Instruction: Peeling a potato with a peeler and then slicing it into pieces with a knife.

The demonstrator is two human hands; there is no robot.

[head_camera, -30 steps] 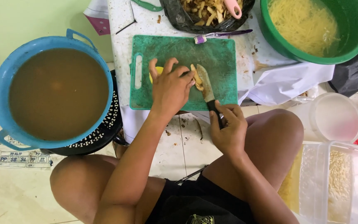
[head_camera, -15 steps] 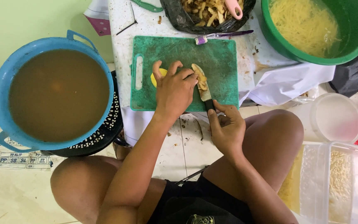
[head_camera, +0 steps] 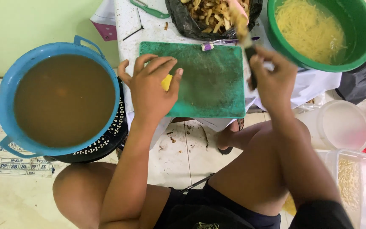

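Knife blurred, perhaps carrying peelings, right hand

Board: green, scuffed pale in the middle. Yellow piece showing under left hand. Tub: blue, holding murky brown water. Basket under it: black, punched with a white-looking lattice of holes. Bowl: bright green, full of pale yellow shreds. Bag: black, peelings tan and brown. Knife handle: black, in right hand. Wall: light green. Floor tiles: cream. Shorts: black.
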